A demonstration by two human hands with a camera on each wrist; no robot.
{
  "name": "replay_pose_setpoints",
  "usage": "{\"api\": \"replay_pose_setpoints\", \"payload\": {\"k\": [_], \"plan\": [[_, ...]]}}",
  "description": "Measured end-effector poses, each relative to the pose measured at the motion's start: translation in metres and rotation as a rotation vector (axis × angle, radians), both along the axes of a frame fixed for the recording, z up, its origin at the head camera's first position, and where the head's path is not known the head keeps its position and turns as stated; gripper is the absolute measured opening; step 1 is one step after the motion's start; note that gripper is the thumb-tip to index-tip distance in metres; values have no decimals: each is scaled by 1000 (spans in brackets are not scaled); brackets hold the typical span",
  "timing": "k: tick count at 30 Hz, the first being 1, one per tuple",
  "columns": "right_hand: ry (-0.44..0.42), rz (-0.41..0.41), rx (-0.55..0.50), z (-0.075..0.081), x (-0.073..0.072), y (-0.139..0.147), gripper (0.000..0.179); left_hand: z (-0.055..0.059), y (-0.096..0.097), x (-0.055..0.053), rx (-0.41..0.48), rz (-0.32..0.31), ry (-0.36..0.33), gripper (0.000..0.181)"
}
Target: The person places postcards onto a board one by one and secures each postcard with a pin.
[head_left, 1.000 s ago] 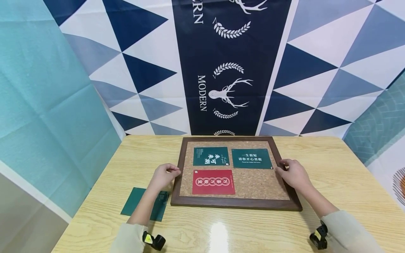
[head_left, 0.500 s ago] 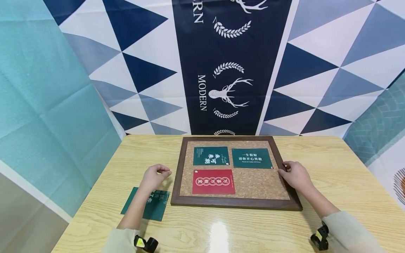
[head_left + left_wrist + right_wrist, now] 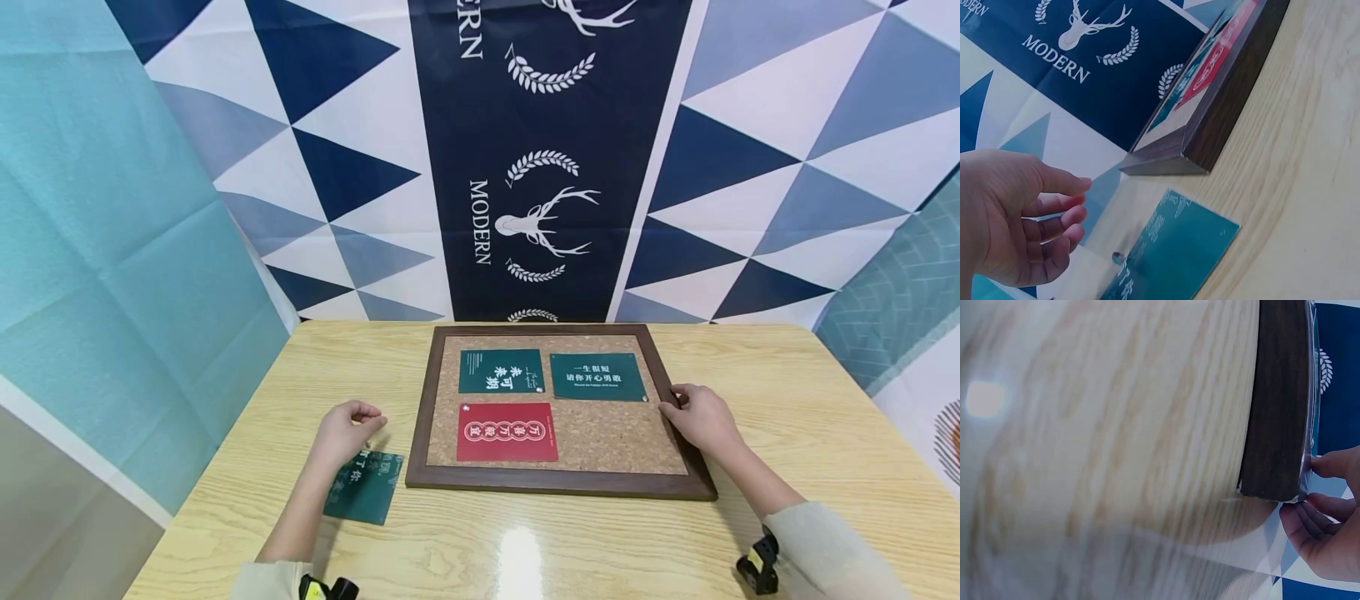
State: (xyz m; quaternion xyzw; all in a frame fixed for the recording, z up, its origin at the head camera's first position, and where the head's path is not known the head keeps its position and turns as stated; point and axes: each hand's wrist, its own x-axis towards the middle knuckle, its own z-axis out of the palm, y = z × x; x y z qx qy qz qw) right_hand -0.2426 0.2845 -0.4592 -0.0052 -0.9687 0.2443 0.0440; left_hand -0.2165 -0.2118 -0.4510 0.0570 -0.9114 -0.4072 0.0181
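A cork board [image 3: 615, 437] in a dark brown frame lies on the table, bearing two green cards [image 3: 500, 371] and a red card [image 3: 507, 432]. My right hand [image 3: 701, 419] grips the right side of the frame, thumb on its top edge and fingers against its outer side, as the right wrist view shows. Left of the board, my left hand [image 3: 347, 432] hovers with loosely curled fingers and nothing between them. Below it lies another green card [image 3: 1175, 250], partly hidden by the forearm in the head view. A small round shiny thing [image 3: 1118, 257] sits by that card's edge.
The light wood table [image 3: 570, 550] reaches back to a patterned blue and white cloth [image 3: 360, 167]. Silvery pins [image 3: 539, 389] show at corners of the cards on the board. A teal cloth [image 3: 112, 250] hangs at the left.
My left hand has come off the frame's left side and moved left and slightly toward me, over the loose green card. My right hand has slid slightly right along the frame; the board stays put.
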Motion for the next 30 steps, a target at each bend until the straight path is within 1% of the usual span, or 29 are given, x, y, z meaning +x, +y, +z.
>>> {"api": "replay_pose_setpoints", "payload": {"k": [8, 14, 22, 30], "plan": [[-7, -3, -8, -1, -2, 0, 46, -2, -13, 10, -60, 37, -14, 25], [-10, -13, -11, -1, -2, 0, 47, -5, -20, 16, -80, 54, -33, 24], [-19, -13, -10, -1, -1, -1, 47, -8, -27, 19, -118, 76, -42, 26], [-19, -11, -5, -1, -1, 0, 47, -9, -32, 20, -144, 82, -47, 28]]}}
